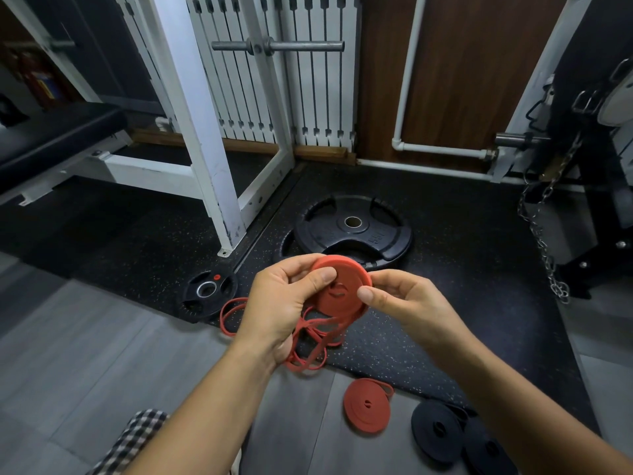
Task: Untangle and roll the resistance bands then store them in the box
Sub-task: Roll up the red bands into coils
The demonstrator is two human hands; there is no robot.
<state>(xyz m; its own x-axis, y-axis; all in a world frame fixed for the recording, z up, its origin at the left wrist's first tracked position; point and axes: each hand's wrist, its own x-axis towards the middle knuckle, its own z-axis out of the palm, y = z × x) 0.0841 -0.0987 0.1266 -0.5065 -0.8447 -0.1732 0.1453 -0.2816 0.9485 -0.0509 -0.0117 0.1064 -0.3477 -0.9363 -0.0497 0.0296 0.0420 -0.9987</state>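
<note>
Gym floor (428, 330), weight plates (352, 228) beyond, both hands, left hand (284, 303), right hand (407, 303), pinching red band roll (340, 289), finished rolls (367, 406) nearby

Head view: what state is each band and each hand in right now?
Held red roll: partly wound, in both hands.
Loose red loops: tangled, trailing below it.
Floor red roll: wound, lying flat.
Black rolls: wound, lying flat.
Left hand: grips held roll.
Right hand: pinches its edge.
Box: not in view.
</note>
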